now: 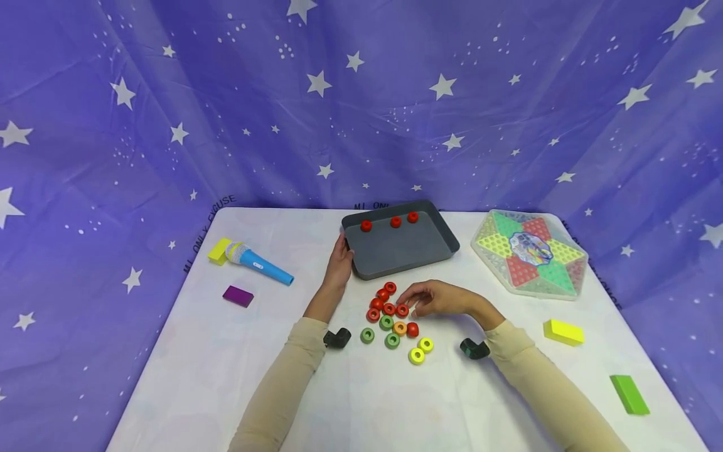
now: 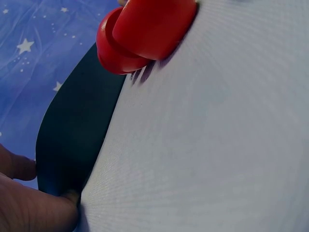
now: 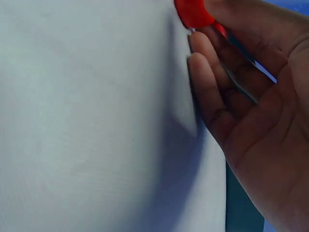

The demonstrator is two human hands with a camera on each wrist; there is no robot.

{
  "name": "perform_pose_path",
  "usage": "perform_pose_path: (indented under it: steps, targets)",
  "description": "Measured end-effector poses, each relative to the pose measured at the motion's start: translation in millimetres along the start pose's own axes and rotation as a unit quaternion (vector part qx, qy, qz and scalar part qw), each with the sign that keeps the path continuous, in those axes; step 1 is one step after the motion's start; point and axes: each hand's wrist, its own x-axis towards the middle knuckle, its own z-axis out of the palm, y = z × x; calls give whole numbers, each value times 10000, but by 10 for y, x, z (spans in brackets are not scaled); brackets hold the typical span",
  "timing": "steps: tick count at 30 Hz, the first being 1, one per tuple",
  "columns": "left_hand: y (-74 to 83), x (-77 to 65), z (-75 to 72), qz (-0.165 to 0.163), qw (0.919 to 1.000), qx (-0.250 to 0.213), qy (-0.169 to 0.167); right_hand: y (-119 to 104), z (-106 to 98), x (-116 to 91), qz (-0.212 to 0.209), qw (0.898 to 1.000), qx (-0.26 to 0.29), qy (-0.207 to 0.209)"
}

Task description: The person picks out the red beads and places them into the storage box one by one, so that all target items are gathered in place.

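Observation:
A dark grey tray lies at the back of the table with several red ring-shaped beads inside along its far side. My left hand holds the tray's left end, thumb and fingers at its wall. Just in front of the tray, my right hand pinches a red ring bead between thumb and fingers; in the right wrist view the thumb partly covers this red bead. Loose beads lie around it: several red, several green, one orange and two yellow.
To the left are a blue toy microphone, a yellow block and a purple block. A star-patterned board-game box stands at the back right, with a yellow block and a green block nearer.

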Motion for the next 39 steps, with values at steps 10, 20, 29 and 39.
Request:
perform_pose_path:
  steps: [10, 20, 29, 39]
  targets:
    - [-20, -23, -26, 28, 10000, -70, -17, -53, 130, 63, -248, 9961, -784, 318]
    - [66, -64, -37, -55, 9999, -37, -119, -135, 185, 73, -31, 9947, -837, 602]
    - [-32, 7, -5, 69, 9999, -109, 36, -124, 155, 48, 38, 9916, -1061, 745]
    - [-38, 10, -6, 78, 9999, -78, -32, -231, -26, -20, 65, 9938, -655, 891]
